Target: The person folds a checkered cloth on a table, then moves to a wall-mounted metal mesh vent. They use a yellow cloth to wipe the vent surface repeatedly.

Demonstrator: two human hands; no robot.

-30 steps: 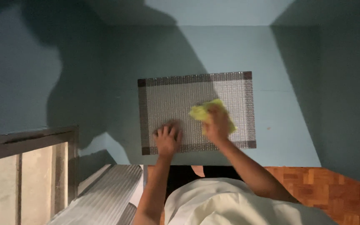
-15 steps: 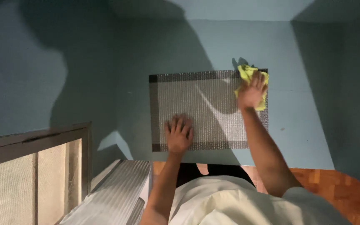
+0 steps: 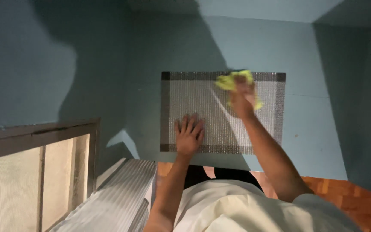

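The yellow cloth [image 3: 237,82] is bunched under the right hand [image 3: 242,99] at the top edge of a rectangular mesh vent panel [image 3: 202,107] set into a pale blue wall [image 3: 305,51], a little right of the panel's middle — the fingers are curled down over it, gripping and pressing it against the dark border strip, with a tail of cloth showing just to the right of the hand. Half a second ago the same hand and cloth were at the panel's top right corner, and a second ago lower down near its middle, so the cloth has swept up to the corner and is now moving back leftwards along the top edge; judging by that, the wiping is working around the border and the left part of the top edge has yet to be reached. The left hand [image 3: 189,136] lies flat against the lower part of the mesh near the bottom edge, fingers spread and holding nothing, much where it was before — it looks to be bracing the panel. At the lower left stands a dark-framed window [image 3: 39,133] with frosted panes, with a ribbed grey surface [image 3: 117,193] below it, and an orange wood-block floor [image 3: 348,193] shows at the lower right beside the person's pale shirt [image 3: 237,206].
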